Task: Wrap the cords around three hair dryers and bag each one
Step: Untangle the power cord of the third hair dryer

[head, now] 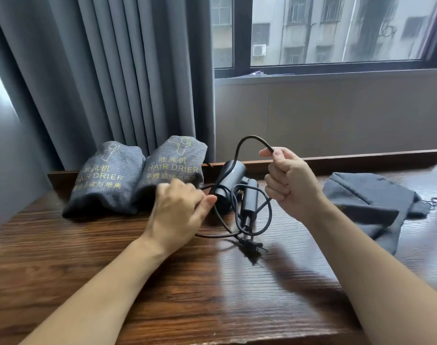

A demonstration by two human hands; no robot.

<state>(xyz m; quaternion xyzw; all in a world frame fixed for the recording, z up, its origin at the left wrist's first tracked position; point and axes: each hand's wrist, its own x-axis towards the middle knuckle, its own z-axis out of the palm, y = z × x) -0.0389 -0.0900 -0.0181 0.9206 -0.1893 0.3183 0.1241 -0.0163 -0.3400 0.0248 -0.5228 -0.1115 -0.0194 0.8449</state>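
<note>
On the wooden desk (pixel 162 282), just right of two filled grey bags (pixel 137 178) printed "HAIR DRIER", lies a dark hair dryer (pixel 231 180) with its cord (pixel 239 148) still loose. The left hand (pixel 180 210) rests against the dryer's near end, fingers curled and apparently pinching the cord against the body, though the exact contact is blurred. The right hand (pixel 290 183), raised to the right of the dryer, has its fingers closed tightly round the cord, lifting one loop in a high arc above it. The rest of the cord sprawls in slack coils in front of the dryer, ending in the plug (pixel 253 246), which lies on the desk nearest the viewer. The likely trouble is the slack: those crossing coils could knot or snag the folded handle (pixel 249 197) as the loop is drawn round, and the trailing plug could drag and catch. If the left hand's hold slips, the dryer may roll or the wraps may spring loose. The dryer is compact, matte charcoal, with a short rounded barrel. An empty grey bag (pixel 369 202) lies flat, well to the right of the dryer, drawstring (pixel 435 201) trailing.
</note>
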